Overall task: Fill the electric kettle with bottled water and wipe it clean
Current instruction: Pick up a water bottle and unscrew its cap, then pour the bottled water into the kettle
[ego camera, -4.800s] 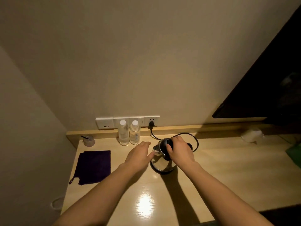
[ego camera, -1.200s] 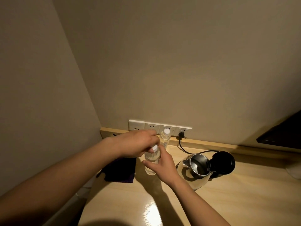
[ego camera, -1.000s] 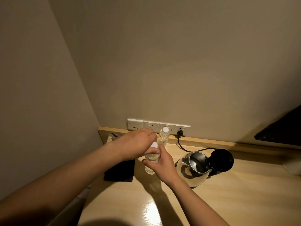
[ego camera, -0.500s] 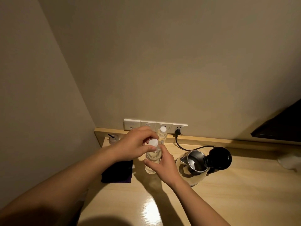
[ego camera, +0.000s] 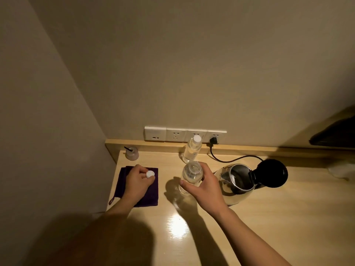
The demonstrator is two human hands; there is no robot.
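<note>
Two hands work over our worktop (ego camera: 269,217). We keep the kettle (ego camera: 237,182) near the right side, lid flung open, mouth up, ready for water. Our right hand (ego camera: 204,184) has its fingers wrapped round the opened bottle (ego camera: 190,176), upright just left of it. Our left hand (ego camera: 137,181), over the purple cloth (ego camera: 151,196), pinches the cap (ego camera: 150,174), likely setting it aside.

Left hand (ego camera: 137,182) pinches, right hand (ego camera: 204,186) grips, forearms extended.
</note>
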